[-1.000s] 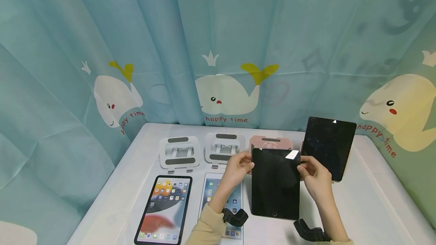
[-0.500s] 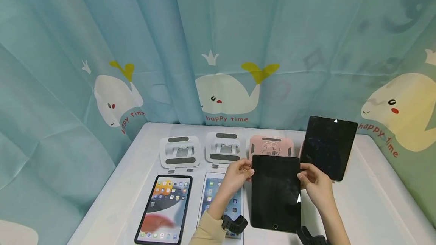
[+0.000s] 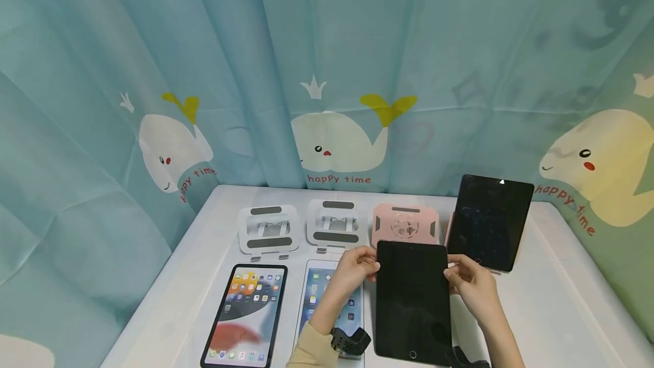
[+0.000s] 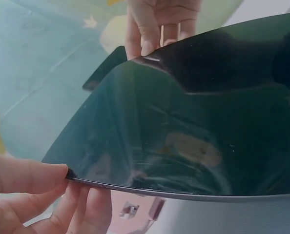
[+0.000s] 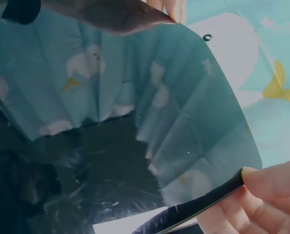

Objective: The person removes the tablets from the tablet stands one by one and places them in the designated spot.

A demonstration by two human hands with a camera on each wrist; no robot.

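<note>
A black tablet [image 3: 413, 305] with a dark screen and a round home button is held between both hands, in front of a pink stand [image 3: 406, 224]. My left hand [image 3: 352, 271] pinches its left edge near the top corner, thumb on the screen side, as the left wrist view shows on the tablet [image 4: 184, 146]. My right hand [image 3: 472, 283] pinches the opposite edge in the same way; its thumb [image 5: 269, 181] lies at the screen's rim in the right wrist view. Whether the tablet's lower edge touches the table is hard to tell.
A second black tablet [image 3: 491, 223] leans on a stand at the back right. Two white stands [image 3: 269, 228] sit at the back left. Before them lie a lit tablet [image 3: 245, 314] and a white-framed tablet [image 3: 315, 288], partly under the left arm. A curtain [image 3: 337, 27] hangs behind the table.
Both hands have brought the black tablet down in the view, toward the person. The pink stand behind it now shows more fully. The other tablets and stands stay in place.
</note>
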